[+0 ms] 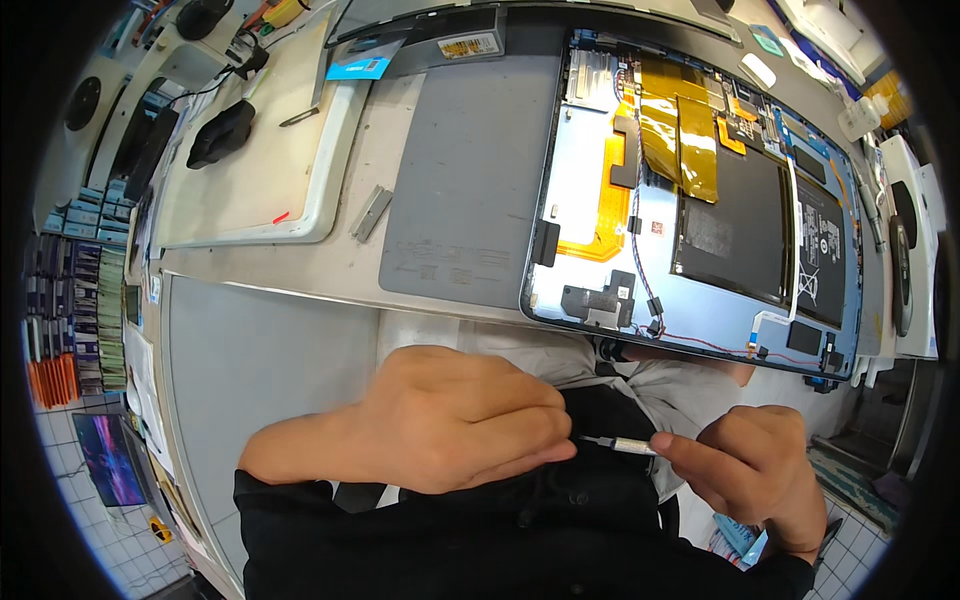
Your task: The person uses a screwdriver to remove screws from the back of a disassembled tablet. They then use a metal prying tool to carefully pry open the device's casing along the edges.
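Observation:
Over my lap, my left hand [480, 420] is closed, with its fingers curled and pressed together. Whatever it may hold is hidden. To its right, my right hand [745, 462] pinches a slim silver tool [634, 446] with a thin metal tip. That tip points left at the left fingertips, and a small gap seems to separate them. Beyond both hands an opened tablet-like device [660, 300] lies with its insides up. Gold tape [660, 130], a black battery [735, 235] and thin cables show inside it. Neither hand touches the device.
Under the device lies a grey mat [460, 190]. A small metal bar [372, 213] rests left of the mat, near a white tray-like board [290, 235] carrying a black object [221, 134]. A box [465, 45] stands behind. At far right is a clear bottle [860, 118].

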### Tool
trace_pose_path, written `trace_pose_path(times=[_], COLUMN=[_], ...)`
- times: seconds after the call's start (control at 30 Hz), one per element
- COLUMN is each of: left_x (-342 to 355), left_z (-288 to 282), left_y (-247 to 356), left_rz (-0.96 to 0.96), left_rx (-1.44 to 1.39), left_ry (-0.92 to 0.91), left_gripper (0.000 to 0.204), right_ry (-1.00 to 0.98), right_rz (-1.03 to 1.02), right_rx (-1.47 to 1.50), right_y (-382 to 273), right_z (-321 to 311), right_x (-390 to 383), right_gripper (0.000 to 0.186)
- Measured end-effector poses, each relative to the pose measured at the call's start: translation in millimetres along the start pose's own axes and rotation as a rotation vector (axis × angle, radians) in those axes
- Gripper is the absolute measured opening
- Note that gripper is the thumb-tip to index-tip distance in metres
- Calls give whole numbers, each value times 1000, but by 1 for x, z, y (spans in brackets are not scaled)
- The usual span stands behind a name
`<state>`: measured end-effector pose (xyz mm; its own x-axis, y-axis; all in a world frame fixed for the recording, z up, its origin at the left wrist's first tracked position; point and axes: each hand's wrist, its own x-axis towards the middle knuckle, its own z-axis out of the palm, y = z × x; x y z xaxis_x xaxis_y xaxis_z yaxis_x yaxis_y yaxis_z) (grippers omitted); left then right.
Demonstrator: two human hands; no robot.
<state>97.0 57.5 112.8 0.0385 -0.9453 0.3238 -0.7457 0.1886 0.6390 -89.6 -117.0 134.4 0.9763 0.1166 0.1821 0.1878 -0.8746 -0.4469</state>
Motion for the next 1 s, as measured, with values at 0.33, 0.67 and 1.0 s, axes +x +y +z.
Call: trace_pose_path(times=[0.33, 0.67, 1.0], left_x=[0, 3, -79], left_z=[11, -6, -57], left_y=[10, 19, -22], left_rz=[-75, -254, -1009], left_rx=[-47, -61, 58], left_ry=[55, -90, -83], left_gripper=[16, 11, 18], right_ry=[10, 123, 292], right_rz=[-47, -153, 15], right_rx=[-129, -252, 35], right_y=[-9, -12, 18], right_z=[-3, -3, 3], right_x=[2, 1, -27], right_gripper=[42, 42, 34])
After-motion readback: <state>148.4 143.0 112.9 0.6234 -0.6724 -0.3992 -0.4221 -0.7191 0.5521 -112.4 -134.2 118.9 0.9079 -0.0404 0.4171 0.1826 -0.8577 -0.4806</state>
